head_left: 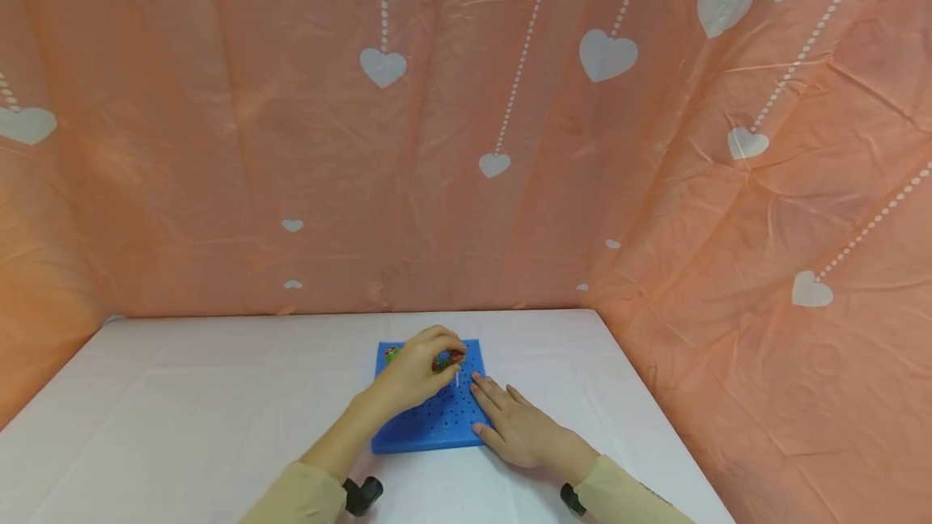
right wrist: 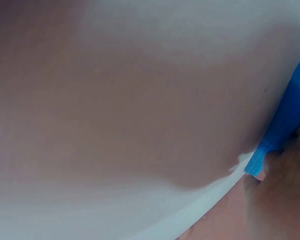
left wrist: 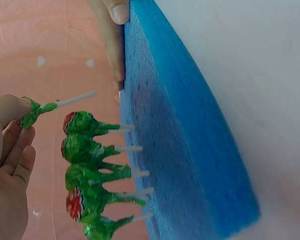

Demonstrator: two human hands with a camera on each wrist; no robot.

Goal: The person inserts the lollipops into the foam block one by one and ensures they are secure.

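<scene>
While the right hand lies flat on the foam board, seemingly steadying it, the left hand pinches one lollipop.

Both arms wear pale yellow-beige long sleeves; a small black camera unit is strapped at each wrist, and both hands are bare

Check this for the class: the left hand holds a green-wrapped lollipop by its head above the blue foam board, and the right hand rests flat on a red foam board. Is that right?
Not quite. The board is one and the same: the right hand rests flat on the blue foam board, not a red one, as the head view shows. The left hand does hold a green-wrapped lollipop by its head above it.
</scene>
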